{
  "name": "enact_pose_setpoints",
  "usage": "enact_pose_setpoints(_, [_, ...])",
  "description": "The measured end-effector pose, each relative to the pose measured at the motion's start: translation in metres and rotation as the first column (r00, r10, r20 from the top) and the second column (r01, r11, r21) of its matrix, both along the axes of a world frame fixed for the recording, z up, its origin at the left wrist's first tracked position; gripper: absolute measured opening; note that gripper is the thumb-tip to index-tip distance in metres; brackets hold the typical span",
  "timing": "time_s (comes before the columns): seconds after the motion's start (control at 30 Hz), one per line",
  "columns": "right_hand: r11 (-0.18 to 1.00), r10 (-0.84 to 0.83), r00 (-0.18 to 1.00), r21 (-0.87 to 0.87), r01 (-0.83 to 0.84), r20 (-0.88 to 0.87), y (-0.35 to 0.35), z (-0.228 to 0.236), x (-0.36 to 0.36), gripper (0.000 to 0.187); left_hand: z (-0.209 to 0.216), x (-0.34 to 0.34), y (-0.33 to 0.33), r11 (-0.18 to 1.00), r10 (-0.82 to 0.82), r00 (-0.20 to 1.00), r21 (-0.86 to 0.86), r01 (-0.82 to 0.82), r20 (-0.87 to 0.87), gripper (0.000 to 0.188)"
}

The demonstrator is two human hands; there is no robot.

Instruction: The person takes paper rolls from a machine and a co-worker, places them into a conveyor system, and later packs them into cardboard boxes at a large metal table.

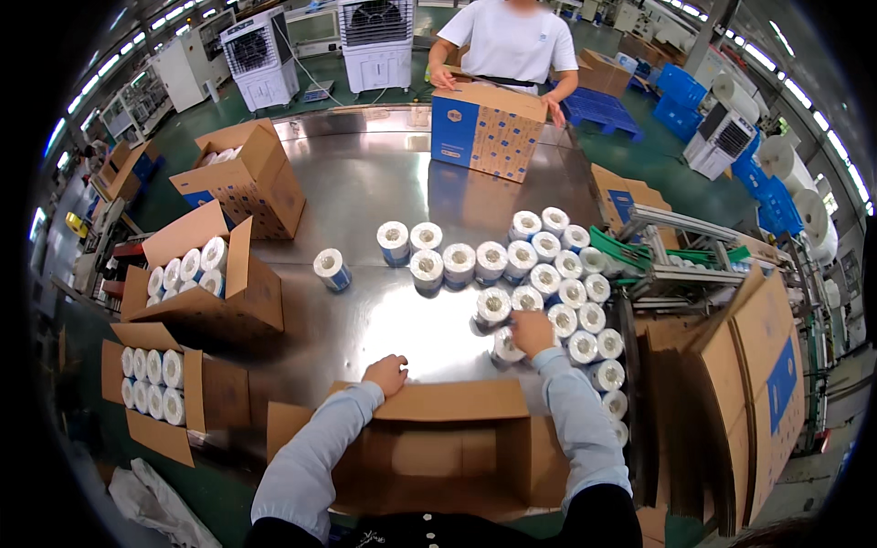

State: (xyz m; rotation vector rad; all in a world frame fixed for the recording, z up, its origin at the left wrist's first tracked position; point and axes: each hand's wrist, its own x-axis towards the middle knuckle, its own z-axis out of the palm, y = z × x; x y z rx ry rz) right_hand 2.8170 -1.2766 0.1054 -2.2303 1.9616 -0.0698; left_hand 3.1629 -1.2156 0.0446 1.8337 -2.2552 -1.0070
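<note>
Holds the right hand [533, 333] out just right of centre in the frame, against the upper right side of a partly covered white roll [505, 347], with fingers curled and pointing left; cannot tell gripping from mere touching, with the palm hidden. Rests the left hand [386, 374] near the far flap [457, 400] of the open box [429, 457] at lower centre, with fingers half curled and nothing visible in the grasp. Finds the roll up and to the right from the left hand, just beyond the flap, long axis upright on the metal table [365, 324], with the right hand much the nearer (practically on top, in fact). Has more rolls [545, 279] crowded upright to the right of centre, plus a lone roll [332, 271] farther left. Shows brown inside walls in the open box. Counts two rows of four rolls in the lower-left box [157, 440], several more in the mid-left box [247, 301], and a few half-hidden ones in the upper-left box [274, 187]. Cannot make out the contents of the blue-printed box [489, 132] at upper centre, between a co-worker's hands [442, 76].
</note>
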Motion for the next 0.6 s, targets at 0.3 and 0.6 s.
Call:
enact_pose_setpoints(0.3, [0.997, 0.012, 1.0, 0.077, -0.01, -0.025, -0.046, -0.133, -0.042, 0.054, -0.054, -0.043, -0.13, 0.888, 0.041, 0.997, -0.455, -0.065, -0.062, 0.036])
enact_pose_setpoints(0.6, [0.981, 0.189, 0.977, -0.018, -0.192, -0.102, -0.057, -0.137, -0.043, 0.039, -0.09, -0.092, -0.311, 0.445, -0.573, 0.525, -0.299, 0.844, 0.629, 0.023])
